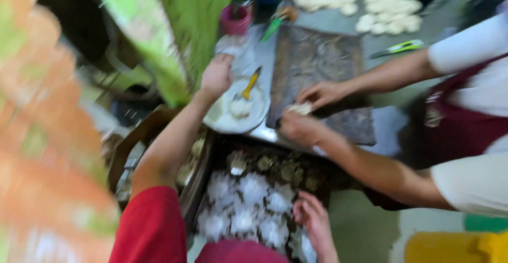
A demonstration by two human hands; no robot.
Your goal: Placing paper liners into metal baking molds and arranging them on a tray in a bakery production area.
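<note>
The picture is motion-blurred. My left hand, on a red-sleeved arm, reaches to the far left rim of a white plate. The plate holds a lump of white filling and a yellow-handled spoon. The blur hides whether the fingers grip the rim. My right hand lies with fingers apart at the near right of a dark tray. That tray holds several white ruffled paper cups and a row of darker pieces.
A co-worker in white sleeves and a maroon apron pinches a piece of dough over a dark board. Several dough balls lie at the back, with a pink cup and a green-handled tool.
</note>
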